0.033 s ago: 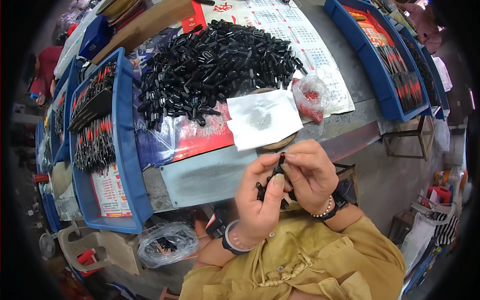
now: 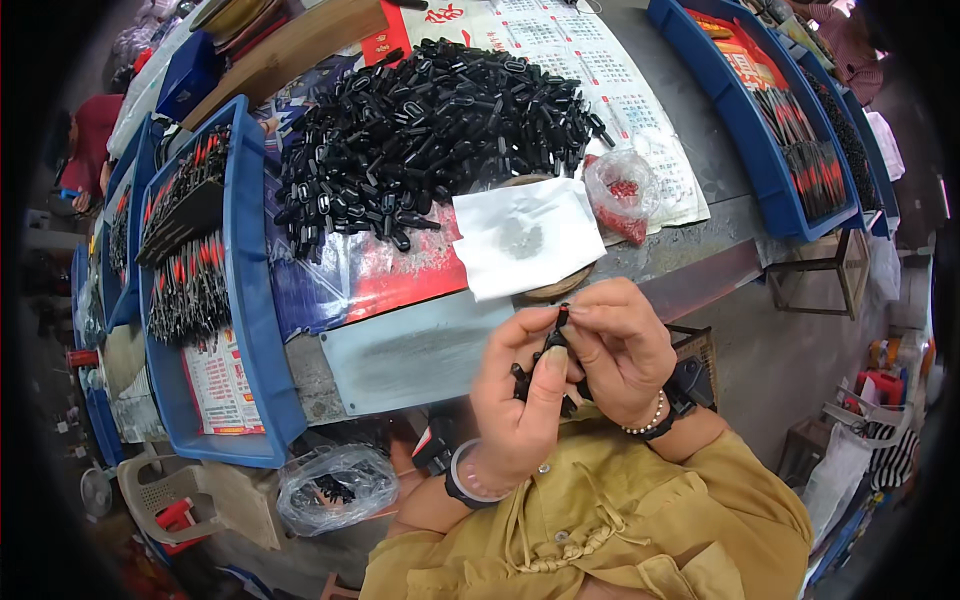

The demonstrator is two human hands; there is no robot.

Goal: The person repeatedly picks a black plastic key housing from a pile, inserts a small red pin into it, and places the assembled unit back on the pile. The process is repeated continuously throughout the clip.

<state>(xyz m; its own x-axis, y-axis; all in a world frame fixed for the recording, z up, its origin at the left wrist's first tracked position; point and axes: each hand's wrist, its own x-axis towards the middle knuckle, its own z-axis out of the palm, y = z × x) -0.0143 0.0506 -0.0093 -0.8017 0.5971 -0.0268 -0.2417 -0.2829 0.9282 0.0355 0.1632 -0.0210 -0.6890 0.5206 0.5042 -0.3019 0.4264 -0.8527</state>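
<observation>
My left hand [image 2: 522, 385] is closed round several small black plastic parts [image 2: 521, 380], with one black part [image 2: 556, 338] upright between thumb and forefinger. At that part's top end, my right hand [image 2: 625, 350] pinches with thumb and forefinger. Whether the right fingers hold a separate tiny piece is too small to tell. Both hands are in front of the table's near edge. Just beyond them lies a white paper sheet [image 2: 525, 240] with a grey smudge, on a round object. To its right is a clear bag of tiny red pieces [image 2: 622, 195].
A large heap of black parts [image 2: 430, 130] covers the table's far middle. Blue trays of black-and-red parts stand at left [image 2: 280, 400] and right [image 2: 700, 70]. A grey plate [image 2: 400, 360] lies at the near edge. Below it are a plastic bag [image 2: 340, 490] and a chair [image 2: 225, 490].
My hands have hardly moved. The small red spot at the top of the black part, between my fingertips, no longer shows.
</observation>
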